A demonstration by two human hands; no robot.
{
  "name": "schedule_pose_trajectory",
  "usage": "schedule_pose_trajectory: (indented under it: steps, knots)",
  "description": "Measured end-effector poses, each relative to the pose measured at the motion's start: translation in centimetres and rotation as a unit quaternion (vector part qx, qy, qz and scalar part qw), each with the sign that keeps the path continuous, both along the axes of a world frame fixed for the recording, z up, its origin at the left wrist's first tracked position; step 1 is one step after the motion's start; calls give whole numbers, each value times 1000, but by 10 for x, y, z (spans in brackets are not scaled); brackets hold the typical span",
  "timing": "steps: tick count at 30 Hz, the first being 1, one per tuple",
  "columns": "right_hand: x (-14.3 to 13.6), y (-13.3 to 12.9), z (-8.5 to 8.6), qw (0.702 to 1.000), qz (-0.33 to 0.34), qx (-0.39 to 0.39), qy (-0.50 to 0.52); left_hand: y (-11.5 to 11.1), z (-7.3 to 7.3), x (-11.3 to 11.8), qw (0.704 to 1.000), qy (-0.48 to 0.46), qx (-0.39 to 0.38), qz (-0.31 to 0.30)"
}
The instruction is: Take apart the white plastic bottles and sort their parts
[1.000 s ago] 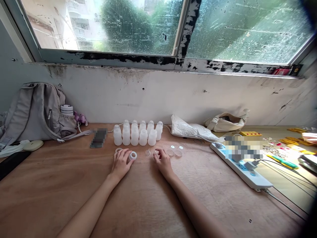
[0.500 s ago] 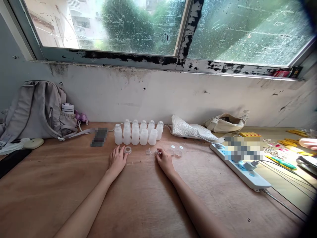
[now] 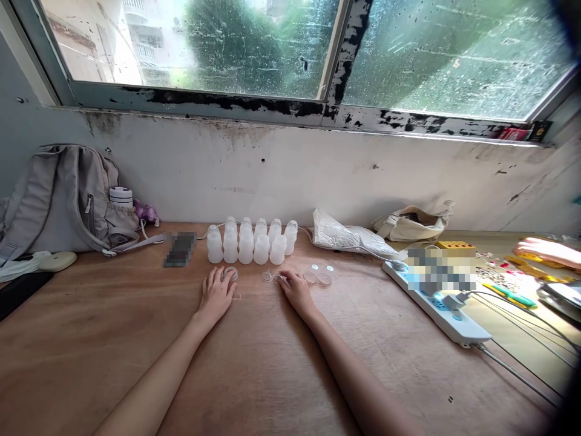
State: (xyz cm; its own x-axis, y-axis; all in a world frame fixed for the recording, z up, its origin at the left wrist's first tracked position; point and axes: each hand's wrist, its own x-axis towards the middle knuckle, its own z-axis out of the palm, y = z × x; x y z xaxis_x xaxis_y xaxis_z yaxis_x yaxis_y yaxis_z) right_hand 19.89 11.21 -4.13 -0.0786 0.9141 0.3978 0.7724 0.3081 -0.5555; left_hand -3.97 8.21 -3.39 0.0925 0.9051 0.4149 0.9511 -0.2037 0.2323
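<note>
My left hand (image 3: 216,295) rests on the wooden table with its fingers spread, the fingertips touching a whitish ring (image 3: 231,274). My right hand (image 3: 295,289) has its fingertips closed on a small clear ring (image 3: 278,278). Just left of that lies another small clear piece (image 3: 267,277). Two clear round pieces (image 3: 324,278) lie to the right of my right hand, with two small white discs (image 3: 330,268) behind them. Several frosted white bottles (image 3: 246,247) stand upright in rows behind my hands; some have clear caps.
A dark pixelated item (image 3: 180,249) and a grey backpack (image 3: 68,200) are at the left. On the right are a white padded bag (image 3: 349,235), a cream pouch (image 3: 411,224) and a white power strip (image 3: 454,324) with cables. The table (image 3: 254,375) runs up to the wall.
My right hand has moved slightly left with the small ring, closer to the neighbouring clear piece. My left fingers now reach over the edge of the whitish ring. The view has shifted slightly.
</note>
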Motion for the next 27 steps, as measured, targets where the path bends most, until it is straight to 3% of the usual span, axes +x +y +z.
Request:
schedule_pose_trajectory:
  steps: [8, 11, 16, 22, 27]
  knots:
    - [-3, 4, -3, 1000, 13, 2, 0, -1, 2, 1, 1000, -1, 26, 2]
    - [-2, 5, -4, 1000, 18, 4, 2, -3, 7, 5, 997, 0, 63, -40]
    - [-2, 6, -3, 1000, 20, 6, 9, -1, 15, 28, 990, -21, 71, -120]
    - [-2, 4, -1, 1000, 23, 18, 8, 20, 10, 60, 992, -38, 64, -103]
    - [-3, 4, 0, 999, 23, 24, 1, 33, 5, 73, 992, -38, 65, -98]
